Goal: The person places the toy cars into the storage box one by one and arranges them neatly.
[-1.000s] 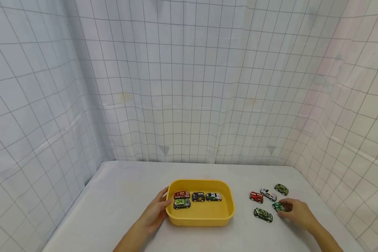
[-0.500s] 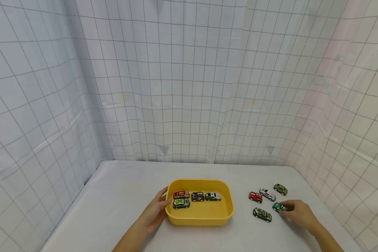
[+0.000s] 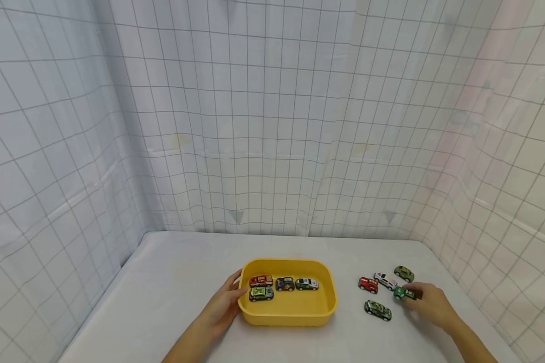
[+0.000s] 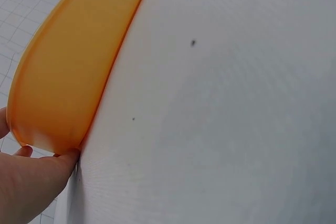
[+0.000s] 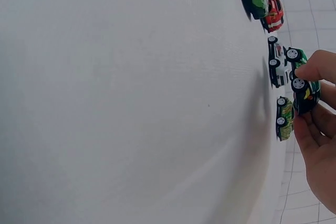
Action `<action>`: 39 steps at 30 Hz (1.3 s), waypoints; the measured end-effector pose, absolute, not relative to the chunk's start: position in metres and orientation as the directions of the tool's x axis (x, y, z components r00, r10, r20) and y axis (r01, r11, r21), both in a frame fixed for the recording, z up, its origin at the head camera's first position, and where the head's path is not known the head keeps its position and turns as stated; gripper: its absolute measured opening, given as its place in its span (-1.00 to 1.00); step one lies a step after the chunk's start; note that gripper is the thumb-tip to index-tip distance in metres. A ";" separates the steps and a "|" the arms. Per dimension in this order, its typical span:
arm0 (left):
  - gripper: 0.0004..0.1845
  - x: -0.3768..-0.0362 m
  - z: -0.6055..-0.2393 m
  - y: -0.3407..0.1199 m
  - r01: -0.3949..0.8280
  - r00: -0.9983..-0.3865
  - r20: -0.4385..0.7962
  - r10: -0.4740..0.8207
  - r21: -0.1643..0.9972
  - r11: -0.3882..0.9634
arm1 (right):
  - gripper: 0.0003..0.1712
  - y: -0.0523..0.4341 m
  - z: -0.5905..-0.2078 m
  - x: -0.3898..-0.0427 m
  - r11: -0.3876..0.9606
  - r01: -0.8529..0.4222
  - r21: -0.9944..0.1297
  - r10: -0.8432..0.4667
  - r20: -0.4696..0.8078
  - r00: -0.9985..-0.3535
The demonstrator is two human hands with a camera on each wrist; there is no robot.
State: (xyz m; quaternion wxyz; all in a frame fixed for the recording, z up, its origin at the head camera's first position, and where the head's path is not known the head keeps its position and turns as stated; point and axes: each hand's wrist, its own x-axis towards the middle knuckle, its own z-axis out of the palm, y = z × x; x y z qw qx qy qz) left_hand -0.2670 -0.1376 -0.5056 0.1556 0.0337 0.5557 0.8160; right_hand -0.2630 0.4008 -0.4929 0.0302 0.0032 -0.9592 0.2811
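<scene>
The right hand pinches the green toy car between thumb and fingers, lifted off the worktop, its long axis along the fingers. The yellow tray lies to its left, where the left hand rests relaxed against the wall.

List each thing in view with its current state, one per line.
left hand: rests against the yellow tray's left wall
right hand: pinches the bright green toy car
bright green toy car: held by its sides, lifted off the table
yellow tray: on the table, four cars inside
orange car, dark blue car, white-green car, lime car: upright in the tray
red car, white car, olive car, camouflage green car: loose on the table
</scene>
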 end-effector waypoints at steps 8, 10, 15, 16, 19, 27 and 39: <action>-0.26 -0.267 -0.505 -0.137 -0.224 -0.948 -0.125 0.292 0.915 -0.335 | -0.55 0.394 -0.488 -0.263 0.841 -0.099 -0.532 -0.040 0.121 -0.992; -0.25 -0.268 -0.505 -0.137 -0.225 -0.948 -0.126 0.292 0.916 -0.333 | -0.56 0.392 -0.488 -0.265 0.831 -0.120 -0.542 -0.056 0.134 -0.989; -0.24 -0.268 -0.504 -0.137 -0.227 -0.946 -0.128 0.296 0.917 -0.327 | -0.57 0.383 -0.487 -0.268 0.803 -0.169 -0.572 -0.098 0.154 -0.983; -0.24 -0.268 -0.504 -0.137 -0.227 -0.946 -0.128 0.297 0.918 -0.327 | -0.57 0.380 -0.487 -0.269 0.800 -0.176 -0.574 -0.105 0.156 -0.982; -0.25 -0.267 -0.504 -0.137 -0.225 -0.947 -0.127 0.296 0.918 -0.327 | -0.58 0.373 -0.484 -0.270 0.792 -0.198 -0.577 -0.124 0.165 -0.979; -0.25 -0.268 -0.505 -0.137 -0.227 -0.950 -0.136 0.280 0.918 -0.326 | -0.61 0.352 -0.476 -0.274 0.778 -0.254 -0.575 -0.171 0.196 -0.966; -0.25 -0.267 -0.506 -0.137 -0.227 -0.949 -0.133 0.285 0.917 -0.329 | -0.63 0.314 -0.464 -0.284 0.728 -0.324 -0.604 -0.232 0.228 -0.946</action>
